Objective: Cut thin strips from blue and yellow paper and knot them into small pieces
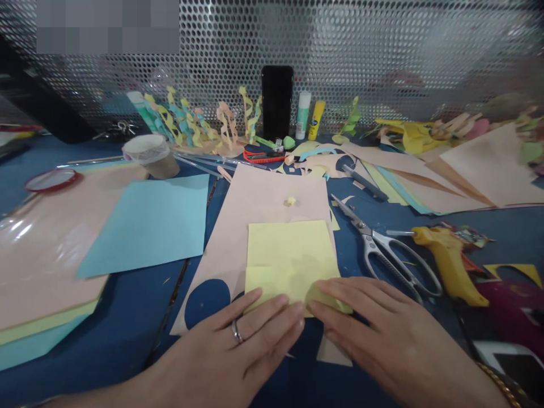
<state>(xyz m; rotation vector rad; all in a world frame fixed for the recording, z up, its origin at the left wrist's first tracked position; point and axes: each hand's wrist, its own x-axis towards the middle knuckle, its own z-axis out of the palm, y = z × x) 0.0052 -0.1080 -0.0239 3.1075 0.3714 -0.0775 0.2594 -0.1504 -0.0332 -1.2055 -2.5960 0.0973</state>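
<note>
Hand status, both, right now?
Left hand: open, flat on the yellow paper, holding nothing.
Right hand: open, resting on the same paper, not gripping.

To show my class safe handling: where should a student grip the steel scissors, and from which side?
Take the looped handles of the steel scissors from the near side: they lie flat, blades pointing away, with a yellow glue gun to their right.

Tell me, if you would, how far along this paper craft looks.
Done: cut paper strips stand curled along the back. In hand: the left hand and right hand press a yellow paper sheet on peach paper. Remaining: the light-blue sheet looks uncut, and the scissors lie idle.
</note>
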